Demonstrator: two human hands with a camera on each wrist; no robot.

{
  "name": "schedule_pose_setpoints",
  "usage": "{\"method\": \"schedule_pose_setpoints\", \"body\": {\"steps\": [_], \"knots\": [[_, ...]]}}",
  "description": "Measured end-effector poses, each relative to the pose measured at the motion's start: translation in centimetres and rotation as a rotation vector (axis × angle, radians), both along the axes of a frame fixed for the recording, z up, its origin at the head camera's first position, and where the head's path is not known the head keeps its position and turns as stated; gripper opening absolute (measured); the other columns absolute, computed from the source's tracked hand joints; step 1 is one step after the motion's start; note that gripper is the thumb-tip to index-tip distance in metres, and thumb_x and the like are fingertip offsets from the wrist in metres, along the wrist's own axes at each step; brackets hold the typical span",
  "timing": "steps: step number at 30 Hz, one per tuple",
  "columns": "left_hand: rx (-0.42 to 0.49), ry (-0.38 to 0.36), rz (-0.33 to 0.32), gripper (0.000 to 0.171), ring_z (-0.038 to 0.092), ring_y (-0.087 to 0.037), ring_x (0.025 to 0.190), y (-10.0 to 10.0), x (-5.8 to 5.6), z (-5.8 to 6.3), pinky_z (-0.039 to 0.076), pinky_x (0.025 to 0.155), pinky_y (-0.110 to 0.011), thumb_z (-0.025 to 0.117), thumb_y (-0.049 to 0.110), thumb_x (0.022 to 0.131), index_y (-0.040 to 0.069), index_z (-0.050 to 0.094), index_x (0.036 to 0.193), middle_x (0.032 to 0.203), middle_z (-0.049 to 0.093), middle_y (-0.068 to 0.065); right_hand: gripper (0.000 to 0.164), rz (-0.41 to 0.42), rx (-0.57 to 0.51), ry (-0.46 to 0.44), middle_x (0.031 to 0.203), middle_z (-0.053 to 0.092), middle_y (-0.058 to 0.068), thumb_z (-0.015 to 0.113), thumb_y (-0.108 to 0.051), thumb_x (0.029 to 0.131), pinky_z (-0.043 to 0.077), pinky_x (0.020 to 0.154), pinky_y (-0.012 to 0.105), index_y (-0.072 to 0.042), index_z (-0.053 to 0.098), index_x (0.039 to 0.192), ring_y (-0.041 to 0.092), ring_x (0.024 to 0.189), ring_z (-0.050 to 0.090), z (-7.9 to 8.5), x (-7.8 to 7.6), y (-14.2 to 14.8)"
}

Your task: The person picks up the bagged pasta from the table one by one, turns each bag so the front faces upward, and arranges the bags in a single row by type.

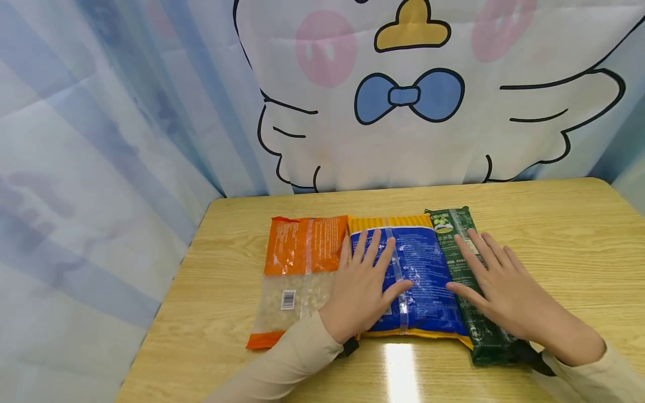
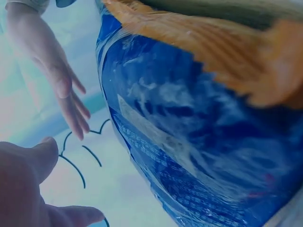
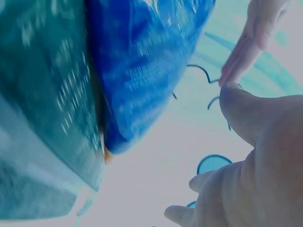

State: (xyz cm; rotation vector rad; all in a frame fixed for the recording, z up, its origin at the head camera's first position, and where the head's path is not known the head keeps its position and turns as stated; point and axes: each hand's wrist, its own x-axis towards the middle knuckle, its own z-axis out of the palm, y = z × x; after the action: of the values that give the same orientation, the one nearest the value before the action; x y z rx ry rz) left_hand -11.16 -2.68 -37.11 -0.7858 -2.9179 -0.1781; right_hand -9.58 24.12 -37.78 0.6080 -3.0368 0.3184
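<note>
Three flat plastic packets lie side by side on the table. The left one is an orange packet (image 1: 287, 246) with a see-through lower part and a barcode. In the middle is a blue packet (image 1: 428, 280) with yellow ends and a clear seam strip. A dark green packet (image 1: 484, 336) lies slightly slanted at the right. My left hand (image 1: 360, 285), fingers spread and straight, is over the blue packet's left side, by the orange one's edge. My right hand (image 1: 509, 291) is spread over the green packet, thumb toward the blue one. Neither hand grips anything.
The packets rest on a light wooden table (image 1: 201, 336). Behind it hangs a curtain (image 1: 403, 151) printed with a cartoon bird and blue bow tie, and more pale blue fabric (image 1: 101, 224) hangs along the left side. A bright reflection lies on the wood near the front.
</note>
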Motion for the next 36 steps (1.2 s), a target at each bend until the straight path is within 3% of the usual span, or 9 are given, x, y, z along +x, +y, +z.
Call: {"method": "schedule_pose_setpoints", "body": {"steps": [9,17,27,36], "knots": [[0.032,-0.018,-0.029,0.072,0.015,-0.029,0.153,1.3,-1.3,0.9,0.015,0.123,-0.053,0.027,0.062,0.102,0.018,0.024,0.159,0.165,0.019,-0.012,0.091,-0.025,-0.016,0.038,0.162,0.006,0.03,0.054,-0.051,0.099,0.008,0.113,0.072,-0.01,0.0,0.16,0.052,0.147,0.007,0.4,-0.5,1.2],[0.007,-0.053,-0.041,0.071,0.02,-0.027,0.152,2.4,-2.1,1.4,0.022,0.122,-0.046,0.026,0.062,0.102,0.017,0.028,0.158,0.163,0.025,-0.011,0.094,-0.042,-0.066,-0.013,0.157,0.01,0.039,0.055,-0.049,0.099,0.022,0.107,0.073,0.002,0.002,0.158,0.061,0.138,0.02,0.4,-0.7,1.3],[0.018,-0.003,-0.08,0.067,0.039,-0.022,0.143,4.5,-2.9,2.9,0.032,0.119,-0.038,0.034,0.058,0.103,0.015,0.036,0.154,0.155,0.041,-0.01,0.089,-0.061,-0.108,-0.171,0.156,0.01,0.04,0.048,-0.048,0.103,0.026,0.1,0.077,0.0,-0.002,0.158,0.065,0.133,0.022,0.9,-1.4,1.9],[0.026,-0.054,-0.089,0.067,0.041,-0.02,0.142,6.0,-4.0,3.7,0.037,0.116,-0.037,0.037,0.057,0.102,0.016,0.035,0.155,0.156,0.04,-0.008,0.084,-0.086,-0.108,-0.174,0.151,0.015,0.045,0.041,-0.045,0.106,0.027,0.099,0.076,0.011,0.001,0.154,0.066,0.13,0.024,0.2,-2.0,2.8]]}}
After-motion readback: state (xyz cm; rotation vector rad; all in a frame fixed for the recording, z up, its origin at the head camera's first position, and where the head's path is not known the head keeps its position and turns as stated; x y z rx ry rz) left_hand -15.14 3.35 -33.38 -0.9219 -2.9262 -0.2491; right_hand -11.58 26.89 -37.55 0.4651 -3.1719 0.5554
